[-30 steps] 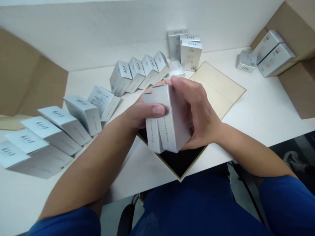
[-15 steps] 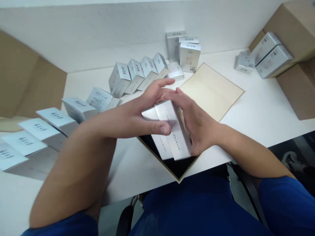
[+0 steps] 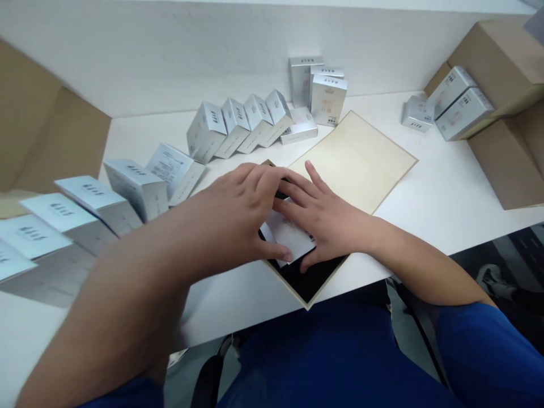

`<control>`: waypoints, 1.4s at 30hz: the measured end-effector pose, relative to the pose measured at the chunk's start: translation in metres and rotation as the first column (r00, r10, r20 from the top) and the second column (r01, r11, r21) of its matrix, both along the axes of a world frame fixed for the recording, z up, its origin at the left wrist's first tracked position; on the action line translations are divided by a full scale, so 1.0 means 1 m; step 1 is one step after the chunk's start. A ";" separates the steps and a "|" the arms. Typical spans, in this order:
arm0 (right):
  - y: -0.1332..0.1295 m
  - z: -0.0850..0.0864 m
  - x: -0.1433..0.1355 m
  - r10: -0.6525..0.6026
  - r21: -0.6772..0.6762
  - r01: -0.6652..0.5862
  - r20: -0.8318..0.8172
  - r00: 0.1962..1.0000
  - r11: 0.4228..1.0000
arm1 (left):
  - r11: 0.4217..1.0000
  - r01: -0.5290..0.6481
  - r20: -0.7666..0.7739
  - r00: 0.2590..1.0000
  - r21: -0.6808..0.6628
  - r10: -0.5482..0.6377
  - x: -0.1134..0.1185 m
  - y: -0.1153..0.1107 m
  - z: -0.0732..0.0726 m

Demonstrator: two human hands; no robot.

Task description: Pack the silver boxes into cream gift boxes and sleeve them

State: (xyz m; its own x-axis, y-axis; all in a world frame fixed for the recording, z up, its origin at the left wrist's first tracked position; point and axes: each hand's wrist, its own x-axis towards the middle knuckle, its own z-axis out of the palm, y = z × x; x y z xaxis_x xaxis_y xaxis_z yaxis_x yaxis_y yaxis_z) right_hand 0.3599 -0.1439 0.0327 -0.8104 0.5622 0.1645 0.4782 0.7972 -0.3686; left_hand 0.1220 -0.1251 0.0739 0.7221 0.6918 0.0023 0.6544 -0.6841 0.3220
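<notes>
Two small white cartons (image 3: 296, 237) lie at the black inside of a flat, cream-edged box (image 3: 306, 283), partly hidden under my hands. My left hand (image 3: 250, 209) curves round their left side, its thumb at the near edge and its fingers reaching over the far side. Across the cartons' top lies my right hand (image 3: 325, 218), fingers spread and thumb down at the near right corner. The left fingertips are hidden behind the right fingers. A cream panel (image 3: 361, 156) bordered in tan extends from the box toward the back right.
Several silver-white cartons (image 3: 236, 127) lean in a row behind my hands, and more (image 3: 91, 192) stand at the left. Three upright cartons (image 3: 328, 99) stand against the back wall. Brown cardboard boxes (image 3: 505, 153) occupy the right side, with small cartons (image 3: 463, 110) before them.
The two cartons have gone down from a raised, tilted hold to lying in the black interior. My right hand has turned from gripping their side to spreading over their top.
</notes>
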 end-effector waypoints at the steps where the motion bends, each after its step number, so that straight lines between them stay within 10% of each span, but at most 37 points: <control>1: 0.001 -0.001 0.000 -0.006 -0.002 0.006 -0.015 1.000 1.000 | 1.000 -0.009 -0.004 1.000 0.016 0.009 0.003 -0.004 -0.002; 13: 0.044 -0.015 0.027 -0.014 -0.187 -0.057 -0.357 0.934 0.981 | 0.962 -0.231 -0.310 0.934 -0.143 0.178 0.031 -0.020 0.011; 26: 0.088 -0.042 0.061 -0.503 -0.115 0.570 -0.631 0.591 0.814 | 0.990 -0.117 -0.497 0.866 -0.079 0.062 0.047 -0.019 0.007; 35: 0.097 -0.049 0.070 -0.559 -0.085 0.664 -0.624 0.546 0.743 | 0.987 -0.161 -0.549 0.825 -0.007 0.131 0.050 -0.006 0.011; 39: 0.111 -0.053 0.101 -0.623 0.035 0.792 -0.597 0.505 0.609 | 0.984 -0.176 -0.579 0.804 -0.022 0.131 0.049 0.000 0.009; 42: 0.127 -0.060 0.136 -0.753 0.081 0.913 -0.539 0.377 0.400 | 0.988 -0.151 -0.545 0.825 0.043 0.150 0.046 0.000 0.004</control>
